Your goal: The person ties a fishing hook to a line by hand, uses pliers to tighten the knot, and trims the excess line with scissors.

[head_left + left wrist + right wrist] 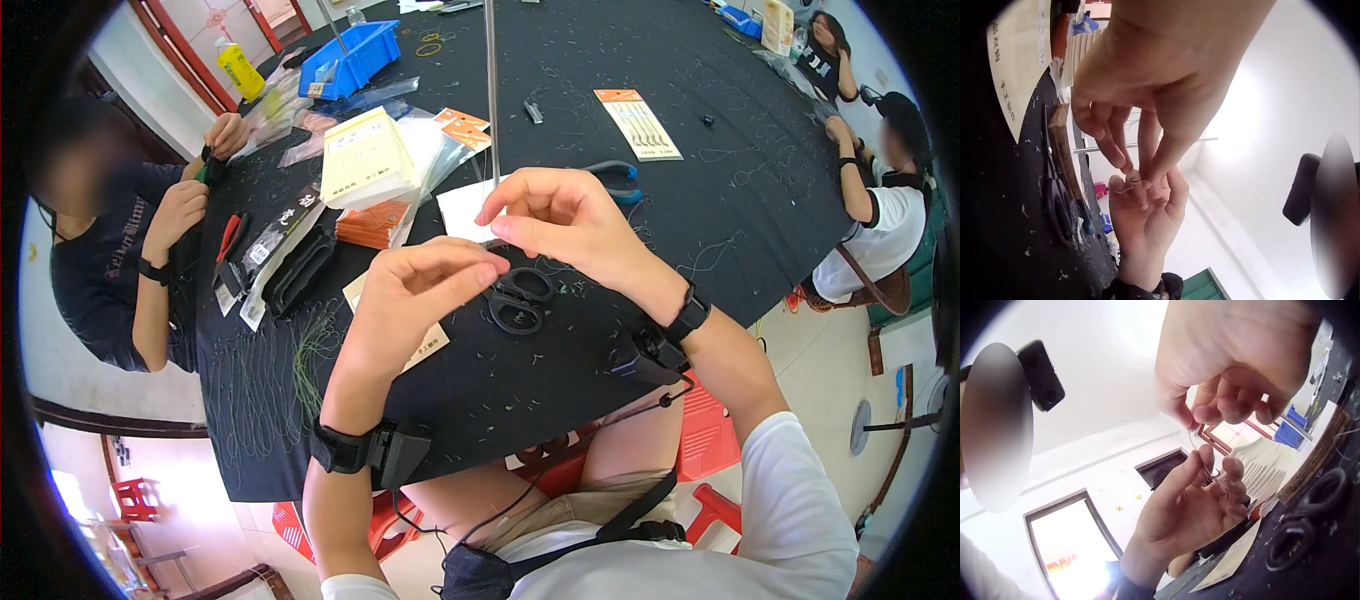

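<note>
Black scissors [513,298] are lying at three o'clock from the left hand [408,292], which is pinching a hook [1215,474], while the right hand [570,215] is pinching a hardly visible thread [1192,441].

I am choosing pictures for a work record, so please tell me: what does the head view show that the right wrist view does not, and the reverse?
Only the head view shows the yellow bottle, the red-handled tool and the green threads.
Only the right wrist view makes out the pale thread between the fingertips, and the ceiling.
Both show the left hand, the right hand, the black scissors and the blue basket.
</note>
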`<state>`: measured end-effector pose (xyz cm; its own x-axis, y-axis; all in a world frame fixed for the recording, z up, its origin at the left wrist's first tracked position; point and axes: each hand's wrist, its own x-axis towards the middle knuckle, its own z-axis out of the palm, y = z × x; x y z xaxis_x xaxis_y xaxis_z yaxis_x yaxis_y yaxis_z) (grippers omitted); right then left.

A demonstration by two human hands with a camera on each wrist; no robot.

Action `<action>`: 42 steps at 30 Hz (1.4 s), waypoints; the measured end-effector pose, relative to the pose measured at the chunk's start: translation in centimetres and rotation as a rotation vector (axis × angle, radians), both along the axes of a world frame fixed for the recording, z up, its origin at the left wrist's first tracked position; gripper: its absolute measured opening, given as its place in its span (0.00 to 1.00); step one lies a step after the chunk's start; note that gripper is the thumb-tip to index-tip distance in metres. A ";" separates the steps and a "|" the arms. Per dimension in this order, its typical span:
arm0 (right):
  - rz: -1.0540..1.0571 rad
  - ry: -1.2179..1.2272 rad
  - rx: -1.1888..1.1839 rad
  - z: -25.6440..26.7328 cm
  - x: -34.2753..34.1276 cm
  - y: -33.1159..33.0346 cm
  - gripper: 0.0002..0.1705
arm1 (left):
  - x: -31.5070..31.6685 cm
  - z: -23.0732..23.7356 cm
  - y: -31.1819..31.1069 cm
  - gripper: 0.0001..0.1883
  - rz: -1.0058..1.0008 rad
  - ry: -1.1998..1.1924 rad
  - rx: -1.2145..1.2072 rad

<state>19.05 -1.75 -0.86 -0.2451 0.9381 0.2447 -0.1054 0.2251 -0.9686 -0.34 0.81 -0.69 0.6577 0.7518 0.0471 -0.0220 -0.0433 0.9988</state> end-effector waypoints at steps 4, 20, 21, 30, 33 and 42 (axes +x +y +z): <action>0.010 -0.026 -0.065 -1.1 0.0 0.5 0.07 | -0.3 -0.2 0.3 0.09 0.107 -0.153 -0.115; -0.024 -0.141 0.162 -1.2 -0.9 -0.1 0.05 | -0.7 -1.0 0.9 0.12 0.138 -0.327 -0.341; -0.024 -0.141 0.162 -1.1 -0.8 -0.1 0.05 | -0.7 -1.1 0.9 0.12 0.122 -0.331 -0.335; -0.021 -0.195 0.151 -1.0 -0.9 -0.3 0.07 | -0.6 -1.1 0.8 0.12 0.113 -0.334 -0.338; -0.020 -0.182 0.179 -1.3 -0.8 -0.2 0.06 | -0.7 -1.3 0.9 0.12 0.115 -0.333 -0.342; -0.128 -0.142 0.227 -1.2 -1.1 -0.4 0.05 | -0.5 -1.0 0.8 0.13 0.169 -0.262 -0.317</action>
